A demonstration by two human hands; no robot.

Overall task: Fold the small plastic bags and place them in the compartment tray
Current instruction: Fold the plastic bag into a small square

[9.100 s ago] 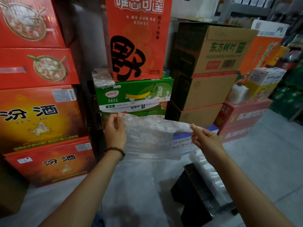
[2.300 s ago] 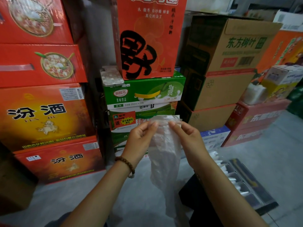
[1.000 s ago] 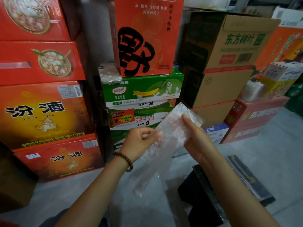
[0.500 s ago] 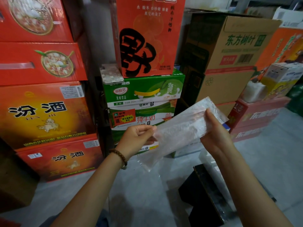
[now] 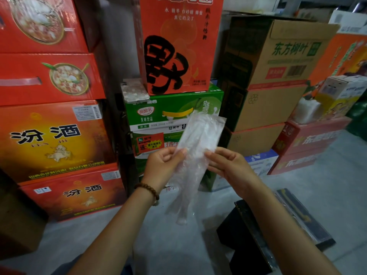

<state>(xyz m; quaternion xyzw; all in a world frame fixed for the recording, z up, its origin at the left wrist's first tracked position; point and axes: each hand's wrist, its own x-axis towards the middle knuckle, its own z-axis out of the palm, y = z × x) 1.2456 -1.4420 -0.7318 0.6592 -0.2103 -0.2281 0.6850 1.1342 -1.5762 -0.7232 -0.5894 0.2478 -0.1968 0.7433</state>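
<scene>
1. The left hand pinches the left edge of the plastic bag between thumb and curled fingers. The right hand pinches the opposite edge, its fingertips pressed together on the film.
2. The bag is clear and folded lengthwise into a long, narrow strip. It is held in the air in front of the green carton, and its flat upper end leans to the right across that carton's right half. Its crumpled lower end hangs loose below both hands.
3. A brown bead bracelet circles the left wrist, below the green carton in the view.
4. A phone in a pale patterned case lies on the green carton's top left corner. It is just beside the tall orange-red box that stands on the same carton.
5. Left of the green carton rises a stack of red and orange boxes. Right of it are brown cardboard cartons.
6. The compartment tray lies on the grey floor, well to the right of the green carton and nearer the person, partly behind the right forearm. It looks dark under shiny film, and its compartments cannot be made out.
7. A black block stands just left of the tray, touching or nearly touching it.
</scene>
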